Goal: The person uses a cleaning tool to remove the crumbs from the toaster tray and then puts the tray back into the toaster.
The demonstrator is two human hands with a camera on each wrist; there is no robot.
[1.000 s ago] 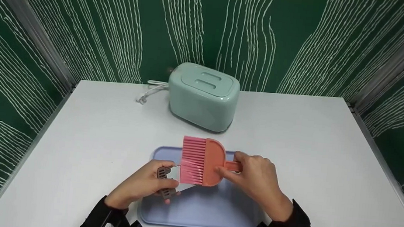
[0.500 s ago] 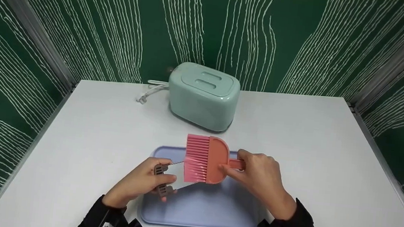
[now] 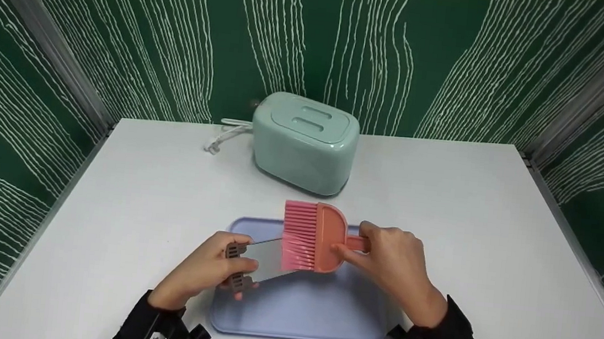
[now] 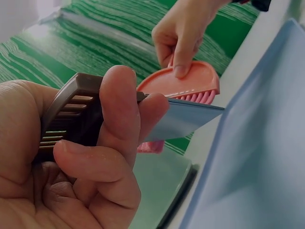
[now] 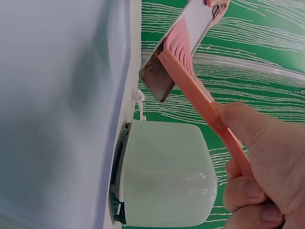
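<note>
My left hand grips the brown slotted end of a metal crumb tray, thumb on top and fingers beneath. The metal plate slants down to the right over a blue tray. My right hand holds the short handle of an orange brush with pink bristles. Those bristles bend against the plate's face in the right wrist view, covering its far part in the head view. Brown crumbs dot the plate's far end.
Behind the blue tray, a mint-green toaster stands on the white table. Its white cord lies at the left. Green walls with white lines enclose the back and sides.
My left hand has drawn the crumb tray a little left. My right hand has slid the brush right and slightly away from me, so more of the metal plate shows.
</note>
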